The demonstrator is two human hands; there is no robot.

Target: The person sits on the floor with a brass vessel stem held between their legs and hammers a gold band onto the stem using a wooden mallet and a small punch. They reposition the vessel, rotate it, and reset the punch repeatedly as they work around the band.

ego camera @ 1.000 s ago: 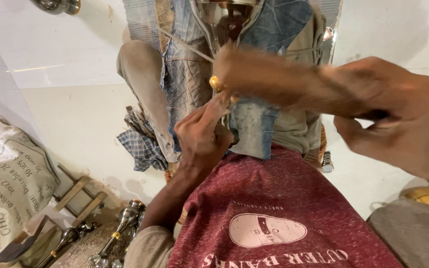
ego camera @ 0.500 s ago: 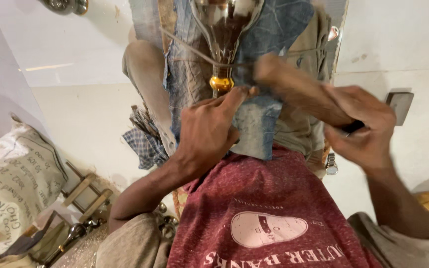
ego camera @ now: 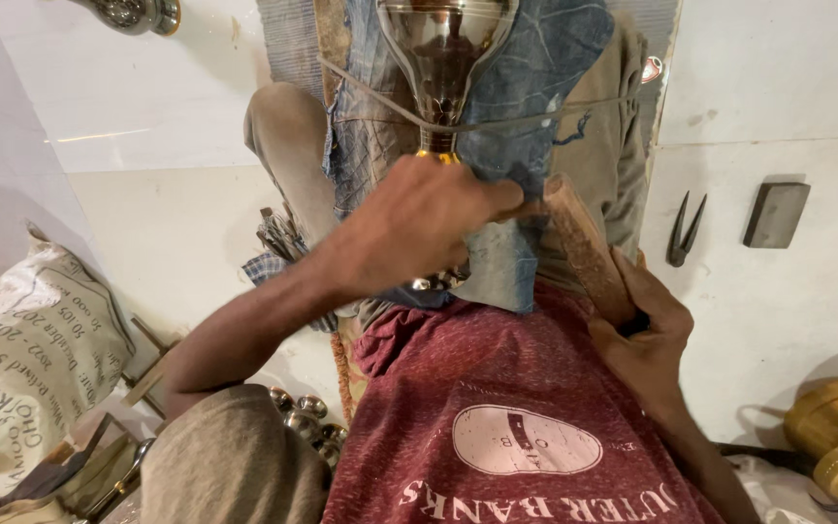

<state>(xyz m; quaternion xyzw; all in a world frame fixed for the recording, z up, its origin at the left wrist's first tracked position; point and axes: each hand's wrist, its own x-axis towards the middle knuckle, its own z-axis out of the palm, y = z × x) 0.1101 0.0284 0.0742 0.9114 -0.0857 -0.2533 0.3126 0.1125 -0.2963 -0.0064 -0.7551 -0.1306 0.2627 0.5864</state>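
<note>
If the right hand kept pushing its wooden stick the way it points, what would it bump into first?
Probably the left hand: the wooden stick in the right hand points up-left at its fingers, by the metal cup's stem. Depth is unclear.

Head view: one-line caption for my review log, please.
Seated on a tiled floor, the left hand steadies the stem of a metal goblet bound against denim cloth; the right hand grips a wooden mallet.

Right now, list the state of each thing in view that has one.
metal goblet: bound by a cord against blue cloth
cord: pulled taut
left hand: closed at the goblet's stem
right hand: gripping the wooden mallet
wooden mallet: head raised near the stem
printed sack: slumped on the floor
</note>
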